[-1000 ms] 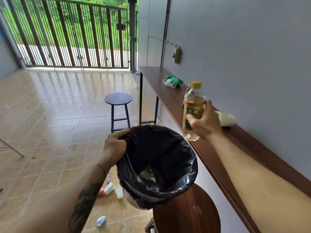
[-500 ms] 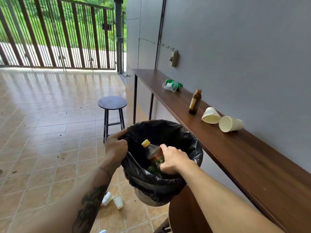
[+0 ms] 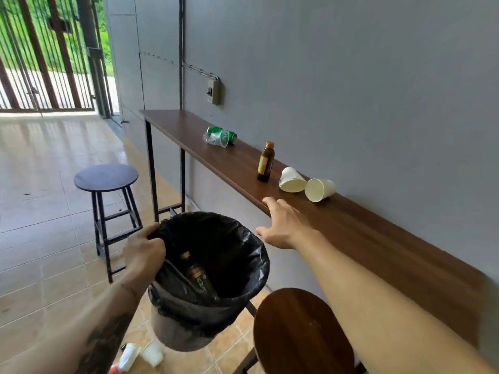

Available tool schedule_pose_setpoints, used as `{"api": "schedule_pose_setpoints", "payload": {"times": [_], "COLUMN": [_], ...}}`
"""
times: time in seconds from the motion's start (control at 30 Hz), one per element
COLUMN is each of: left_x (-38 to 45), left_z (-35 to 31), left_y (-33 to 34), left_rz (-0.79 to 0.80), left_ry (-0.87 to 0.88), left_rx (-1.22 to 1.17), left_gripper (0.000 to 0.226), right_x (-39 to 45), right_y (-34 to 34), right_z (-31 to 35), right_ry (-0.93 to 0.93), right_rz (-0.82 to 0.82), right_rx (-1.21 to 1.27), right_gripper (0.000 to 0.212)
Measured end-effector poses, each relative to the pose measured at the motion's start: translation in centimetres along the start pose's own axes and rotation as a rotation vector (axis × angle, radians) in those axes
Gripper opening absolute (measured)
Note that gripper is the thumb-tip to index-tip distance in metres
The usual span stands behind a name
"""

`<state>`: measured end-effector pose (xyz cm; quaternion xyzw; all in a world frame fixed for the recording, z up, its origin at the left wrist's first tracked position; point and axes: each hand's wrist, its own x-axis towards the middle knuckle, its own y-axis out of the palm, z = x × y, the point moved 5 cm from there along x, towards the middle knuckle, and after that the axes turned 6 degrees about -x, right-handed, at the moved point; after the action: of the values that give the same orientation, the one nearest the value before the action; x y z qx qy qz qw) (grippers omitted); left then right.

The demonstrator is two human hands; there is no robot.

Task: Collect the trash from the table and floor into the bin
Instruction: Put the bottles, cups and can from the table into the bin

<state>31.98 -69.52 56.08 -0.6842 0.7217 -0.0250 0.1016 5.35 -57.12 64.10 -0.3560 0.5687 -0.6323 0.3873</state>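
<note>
My left hand (image 3: 143,251) grips the rim of a bin (image 3: 189,330) lined with a black bag and holds it up off the floor. A plastic bottle (image 3: 198,278) lies inside the bag. My right hand (image 3: 282,225) hovers open and empty at the front edge of the long wooden table (image 3: 378,238). On the table stand a small brown bottle (image 3: 265,165), two tipped paper cups (image 3: 291,180) (image 3: 320,189), and farther back a green can with a crushed clear cup (image 3: 220,136). White cups (image 3: 143,353) lie on the floor under the bin.
A brown round stool (image 3: 302,336) sits just below my right forearm. A dark stool (image 3: 106,178) stands on the tiled floor to the left. The grey wall runs along the table, with a switch box (image 3: 213,91). A barred gate (image 3: 40,63) closes the far end.
My right hand lowered the plastic bottle into the bin, let it go, and has come out empty toward the table edge. The view has turned right.
</note>
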Motion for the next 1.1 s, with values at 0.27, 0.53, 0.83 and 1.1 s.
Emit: {"api": "schedule_pose_setpoints", "payload": {"times": [0.27, 0.53, 0.83, 1.1], "left_x": [2.8, 5.6, 6.0, 5.9], "left_z": [-0.8, -1.2, -0.6, -1.1], "left_y": [3.6, 8.0, 11.4, 12.7], "left_rz": [-0.021, -0.100, -0.176, -0.154], "left_ry": [-0.031, -0.034, -0.047, -0.061], "left_rx": [0.015, 0.035, 0.067, 0.078], "left_gripper": [0.062, 0.060, 0.060, 0.064], "right_x": [5.0, 13.4, 20.1, 20.7], "right_y": [-1.9, -1.9, 0.3, 0.9], "right_z": [-8.5, -15.9, -17.6, -17.7], "right_ry": [0.183, 0.192, 0.047, -0.033], "right_rz": [-0.111, -0.120, -0.060, -0.184], "right_rx": [-0.122, -0.218, -0.305, -0.350], "right_gripper": [0.076, 0.075, 0.070, 0.054]}}
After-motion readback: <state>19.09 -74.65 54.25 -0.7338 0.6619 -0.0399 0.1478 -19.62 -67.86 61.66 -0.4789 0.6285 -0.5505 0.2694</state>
